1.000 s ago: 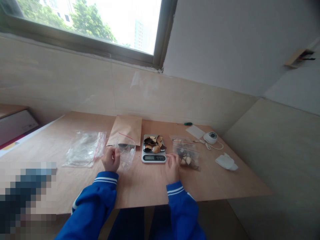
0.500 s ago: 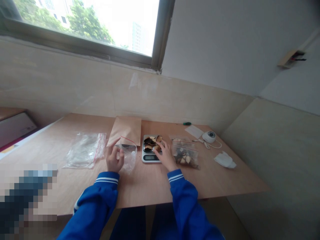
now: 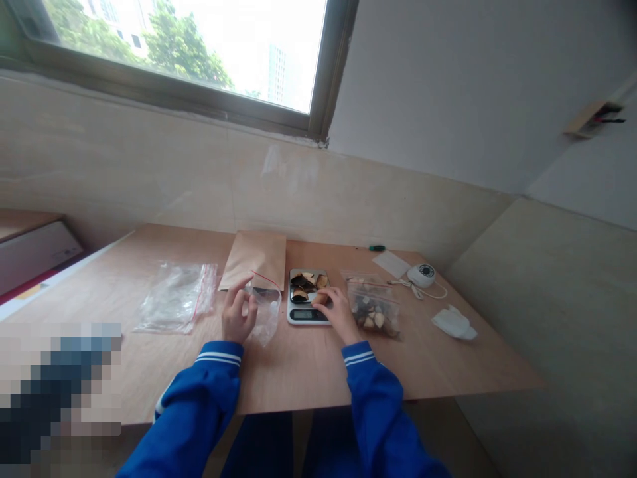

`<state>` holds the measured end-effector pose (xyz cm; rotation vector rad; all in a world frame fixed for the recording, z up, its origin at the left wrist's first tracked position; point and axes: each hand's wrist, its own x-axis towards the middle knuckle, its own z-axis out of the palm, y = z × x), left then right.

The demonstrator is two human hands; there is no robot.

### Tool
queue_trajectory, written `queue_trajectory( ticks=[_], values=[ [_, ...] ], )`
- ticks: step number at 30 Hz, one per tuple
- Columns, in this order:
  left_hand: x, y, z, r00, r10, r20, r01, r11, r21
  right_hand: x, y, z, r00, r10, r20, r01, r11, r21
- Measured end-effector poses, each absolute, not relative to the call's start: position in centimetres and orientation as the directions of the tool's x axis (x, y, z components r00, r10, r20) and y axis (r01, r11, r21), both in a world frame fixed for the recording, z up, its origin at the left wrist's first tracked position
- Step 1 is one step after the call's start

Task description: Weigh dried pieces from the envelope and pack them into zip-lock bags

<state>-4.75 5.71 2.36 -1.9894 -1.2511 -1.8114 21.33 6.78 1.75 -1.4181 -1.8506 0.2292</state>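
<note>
A small kitchen scale (image 3: pixel 307 312) stands on the wooden table (image 3: pixel 298 365) with several dark and tan dried pieces (image 3: pixel 304 281) on its platform. My right hand (image 3: pixel 337 313) rests at the scale's right side, its fingers closed on a tan dried piece (image 3: pixel 319 299). My left hand (image 3: pixel 237 315) holds open a small clear zip bag (image 3: pixel 266 311) just left of the scale. A second clear zip bag (image 3: pixel 374 311) full of dried pieces lies right of my right hand.
A brown paper pouch (image 3: pixel 256 259) lies behind the small bag. A pile of clear zip bags (image 3: pixel 178 304) lies to the left. At the right are a round white device (image 3: pixel 422 273) with a cord, a white card (image 3: pixel 391 263), a crumpled tissue (image 3: pixel 452 323) and a green tool (image 3: pixel 375 247).
My right hand moved from the full bag on the right to the scale and took hold of a tan piece. My left hand has raised its fingers on the small bag's mouth.
</note>
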Motion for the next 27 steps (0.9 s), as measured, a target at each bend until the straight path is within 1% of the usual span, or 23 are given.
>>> queue_trajectory(
  ticks=[2,6,9,12,15,18,20,22,24,27],
  values=[
    [-4.7,5.7,2.3,-0.093,0.463,0.882,0.670,-0.626,0.399,21.6,6.9,2.1,-0.041,0.884,0.466,0.694,0.361,-0.623],
    [-4.5,5.6,2.1,-0.088,0.483,0.871,0.650,-0.635,0.418,21.1,6.6,4.0,0.010,0.887,0.462,0.616,0.359,-0.702],
    [-4.4,5.7,2.0,-0.068,0.490,0.869,0.635,-0.651,0.416,18.8,5.9,6.2,-0.006,0.879,0.477,0.537,0.405,-0.740],
    [-4.4,5.7,1.7,-0.041,0.489,0.871,0.619,-0.672,0.406,15.1,5.0,8.0,-0.103,0.846,0.523,0.473,0.504,-0.723],
    [-4.5,5.7,1.5,-0.043,0.486,0.873,0.612,-0.678,0.407,11.7,4.4,9.0,-0.229,0.816,0.530,0.430,0.573,-0.697],
    [-4.6,5.6,1.4,-0.067,0.476,0.877,0.608,-0.678,0.414,10.2,4.1,9.3,-0.361,0.779,0.513,0.279,0.615,-0.737],
    [-4.6,5.6,1.5,-0.087,0.473,0.877,0.603,-0.675,0.424,10.7,4.4,9.0,-0.353,0.775,0.524,0.238,0.616,-0.751],
    [-4.6,5.5,1.5,-0.101,0.474,0.875,0.600,-0.672,0.434,12.0,5.1,8.1,-0.256,0.802,0.540,0.332,0.597,-0.730],
    [-4.5,5.5,1.6,-0.100,0.481,0.871,0.595,-0.673,0.440,13.6,6.3,6.7,-0.193,0.828,0.526,0.493,0.545,-0.678],
    [-4.4,5.5,1.7,-0.086,0.492,0.867,0.586,-0.679,0.443,15.6,8.3,4.6,-0.251,0.880,0.402,0.690,0.454,-0.563]
  ],
)
